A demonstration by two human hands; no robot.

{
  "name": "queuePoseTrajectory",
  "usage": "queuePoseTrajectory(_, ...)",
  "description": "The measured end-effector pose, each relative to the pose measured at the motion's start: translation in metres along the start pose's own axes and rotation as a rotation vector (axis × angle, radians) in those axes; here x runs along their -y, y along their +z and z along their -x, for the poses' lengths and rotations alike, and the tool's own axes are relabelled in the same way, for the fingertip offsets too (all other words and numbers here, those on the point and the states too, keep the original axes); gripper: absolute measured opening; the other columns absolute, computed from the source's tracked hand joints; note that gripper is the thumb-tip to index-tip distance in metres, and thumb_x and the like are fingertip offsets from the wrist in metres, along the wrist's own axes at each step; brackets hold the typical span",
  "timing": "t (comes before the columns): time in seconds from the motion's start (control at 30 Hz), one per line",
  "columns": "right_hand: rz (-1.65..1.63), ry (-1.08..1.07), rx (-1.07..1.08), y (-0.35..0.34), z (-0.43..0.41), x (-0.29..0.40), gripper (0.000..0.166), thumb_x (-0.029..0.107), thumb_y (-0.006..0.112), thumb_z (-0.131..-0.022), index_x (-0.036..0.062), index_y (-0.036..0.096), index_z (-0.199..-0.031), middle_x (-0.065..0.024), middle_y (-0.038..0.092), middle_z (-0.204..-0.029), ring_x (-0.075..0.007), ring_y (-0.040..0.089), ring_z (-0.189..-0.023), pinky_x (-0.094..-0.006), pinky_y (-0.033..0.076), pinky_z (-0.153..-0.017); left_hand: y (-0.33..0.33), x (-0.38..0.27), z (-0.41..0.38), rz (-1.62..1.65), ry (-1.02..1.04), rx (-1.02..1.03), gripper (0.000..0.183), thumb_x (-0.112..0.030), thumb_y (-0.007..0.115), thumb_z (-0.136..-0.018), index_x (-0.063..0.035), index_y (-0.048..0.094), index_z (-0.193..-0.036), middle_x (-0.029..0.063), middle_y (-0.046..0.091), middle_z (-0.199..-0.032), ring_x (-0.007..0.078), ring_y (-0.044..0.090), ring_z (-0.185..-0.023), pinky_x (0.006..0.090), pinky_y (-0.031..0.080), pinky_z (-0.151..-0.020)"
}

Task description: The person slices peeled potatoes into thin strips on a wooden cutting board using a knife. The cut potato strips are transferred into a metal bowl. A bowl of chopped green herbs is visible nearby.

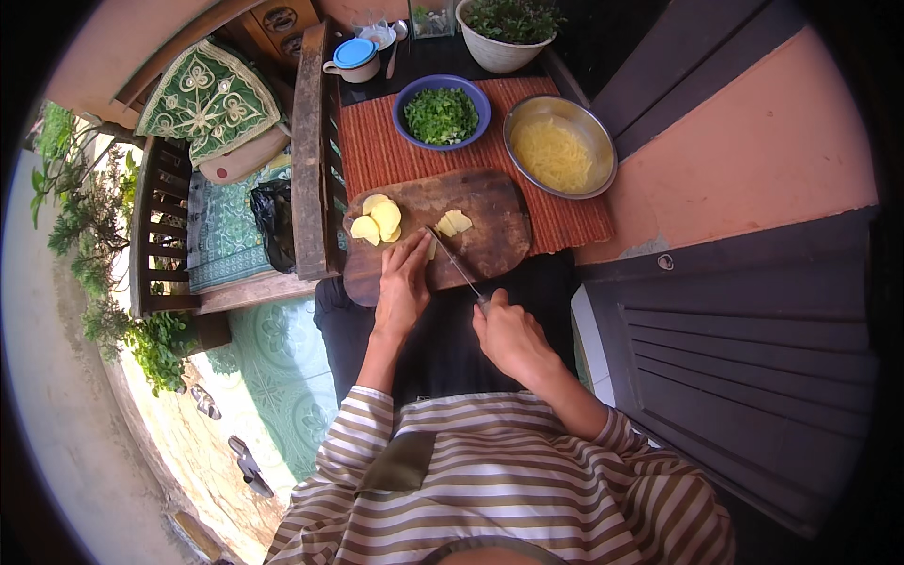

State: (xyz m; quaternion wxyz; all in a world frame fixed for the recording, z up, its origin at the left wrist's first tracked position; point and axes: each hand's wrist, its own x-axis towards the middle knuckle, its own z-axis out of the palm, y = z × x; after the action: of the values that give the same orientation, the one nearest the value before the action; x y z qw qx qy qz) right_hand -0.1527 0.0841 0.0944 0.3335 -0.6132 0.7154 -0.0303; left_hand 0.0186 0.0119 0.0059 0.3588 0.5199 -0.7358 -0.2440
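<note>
My right hand [514, 330] grips the dark handle of a kitchen knife [458, 265], its blade slanting up and left over the wooden cutting board [494, 247]. The fingers of my left hand [402, 286] press a pale yellow piece [431, 249], apparently potato, against the board beside the blade. Most of that piece is hidden under the fingertips. Just right of the knife tip lies a small fan of cut potato slices [454, 223]. A pile of round potato slices [378, 219] rests at the board's left end.
Behind the board, a purple bowl [441, 113] of chopped greens and a steel bowl [560, 145] of pale yellow strips stand on an orange woven mat [374, 141]. A lidded mug [355, 60], spoon [395, 46] and potted plant [505, 42] are farther back. A wooden armrest [316, 162] borders the left.
</note>
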Motion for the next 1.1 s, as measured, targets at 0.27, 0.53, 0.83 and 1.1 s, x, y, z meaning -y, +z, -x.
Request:
queuePoseTrajectory(0.27,0.021,0.008,0.025,0.01,-0.007,-0.008,0.038,0.032,0.047,-0.105,-0.0063,0.049,-0.104,-0.0319,0.068,-0.078,-0.0501,0.07,-0.079,-0.0547,0.058,-0.07,0.002,0.001,0.001,0.007,0.0,-0.015,0.043,0.011,0.061,-0.087,-0.0023,0.066,-0.128,0.0146,0.063,-0.132,0.0372,0.057,-0.12,0.041,0.048,-0.104)
queuePoseTrajectory(0.53,-0.054,0.008,-0.015,0.025,-0.017,-0.015,0.041,0.032,0.05,-0.104,-0.0084,0.05,-0.107,-0.0351,0.066,-0.077,-0.0532,0.067,-0.078,-0.0569,0.056,-0.071,0.004,0.004,0.002,0.025,-0.019,-0.04,0.039,0.008,0.063,-0.089,-0.0044,0.068,-0.125,0.0144,0.064,-0.13,0.0372,0.058,-0.119,0.0416,0.049,-0.102)
queuePoseTrajectory(0.83,-0.09,-0.001,0.018,0.01,-0.013,-0.019,0.044,0.035,0.049,-0.104,-0.0087,0.052,-0.108,-0.0357,0.066,-0.08,-0.0532,0.067,-0.08,-0.0571,0.056,-0.072,0.003,0.003,0.001,0.03,-0.003,-0.051,0.036,0.006,0.064,-0.089,-0.0031,0.069,-0.124,0.0149,0.065,-0.128,0.0365,0.059,-0.118,0.0409,0.049,-0.102)
queuePoseTrajectory(1.1,0.011,-0.008,0.032,-0.005,-0.001,-0.01,0.044,0.036,0.049,-0.104,-0.0077,0.052,-0.108,-0.0336,0.068,-0.082,-0.0509,0.069,-0.08,-0.055,0.058,-0.072,0.002,0.002,0.001,0.029,0.003,-0.055,0.035,0.007,0.064,-0.089,-0.0026,0.069,-0.123,0.0147,0.065,-0.128,0.0357,0.059,-0.118,0.0401,0.049,-0.102)
